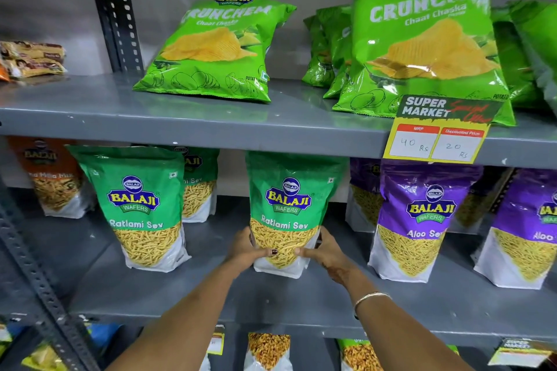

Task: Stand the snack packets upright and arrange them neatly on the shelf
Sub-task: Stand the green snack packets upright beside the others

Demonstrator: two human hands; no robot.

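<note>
Clasping the upright green plastic Ratlami Sev pouch (286, 211) between my left hand (245, 250) and right hand (324, 251), fingers pressed on its lower sides, on the grey metal middle shelf (211, 295).

A single wide-angle head view looks forward and slightly down into a grey shelf unit from close range. The middle shelf (211, 295) sits centre frame, the top shelf (75, 105) runs above it, and a lower tier shows at the bottom edge. Both forearms enter from below. Straight lines bow toward the edges.
</note>
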